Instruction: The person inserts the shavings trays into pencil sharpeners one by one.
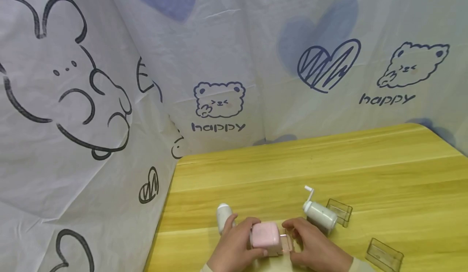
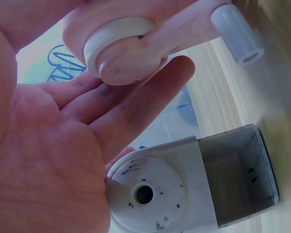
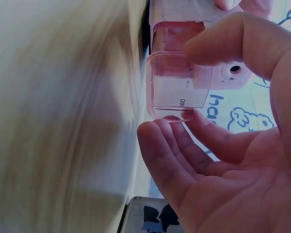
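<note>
Clear drawer (image 3: 177, 90) could jam if tilted.
Right fingers (image 3: 218, 43) seemingly pinch it; left fingers (image 1: 247, 225) grip the pink sharpener (image 1: 265, 234).

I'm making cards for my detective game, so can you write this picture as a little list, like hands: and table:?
Left hand: grips the pink sharpener
Right hand: pinches the clear drawer
Clear drawer: partly out of the pink sharpener
Left white sharpener: drawer slot open, no drawer in it
Right white sharpener: lying down, white crank sticking out
Far smoky drawer: beside the right white sharpener
Near smoky drawer: alone, farther right
Table: yellow, wood-look
Backdrop: pale sheet with cartoon drawings
</note>
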A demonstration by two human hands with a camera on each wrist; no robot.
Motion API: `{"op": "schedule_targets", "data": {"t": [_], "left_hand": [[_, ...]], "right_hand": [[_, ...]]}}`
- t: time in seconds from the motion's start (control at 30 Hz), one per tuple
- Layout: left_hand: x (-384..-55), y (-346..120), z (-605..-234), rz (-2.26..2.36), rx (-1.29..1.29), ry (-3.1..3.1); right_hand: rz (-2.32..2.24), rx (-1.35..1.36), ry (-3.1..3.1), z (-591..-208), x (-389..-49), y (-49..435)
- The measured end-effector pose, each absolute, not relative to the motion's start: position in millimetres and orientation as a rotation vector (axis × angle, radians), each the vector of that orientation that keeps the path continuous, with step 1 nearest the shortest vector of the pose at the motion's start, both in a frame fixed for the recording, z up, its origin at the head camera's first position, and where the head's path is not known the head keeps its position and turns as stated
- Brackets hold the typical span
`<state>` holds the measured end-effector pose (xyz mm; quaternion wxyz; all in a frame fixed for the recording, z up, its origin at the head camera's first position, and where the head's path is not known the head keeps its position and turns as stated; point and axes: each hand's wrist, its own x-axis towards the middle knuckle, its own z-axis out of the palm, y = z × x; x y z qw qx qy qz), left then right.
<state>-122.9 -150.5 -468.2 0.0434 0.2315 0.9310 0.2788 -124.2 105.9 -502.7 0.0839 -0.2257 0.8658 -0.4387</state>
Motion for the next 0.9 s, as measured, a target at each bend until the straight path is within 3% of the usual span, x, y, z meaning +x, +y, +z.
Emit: {"op": "schedule_targets", "data": {"t": [0.9], "left_hand": [[-123.4,-149.4,-469.9,0.848,0.722,2.861]], "right_hand": [[-1.307,-0.701,2.581,-503.4,-124.8,104.0]]}}
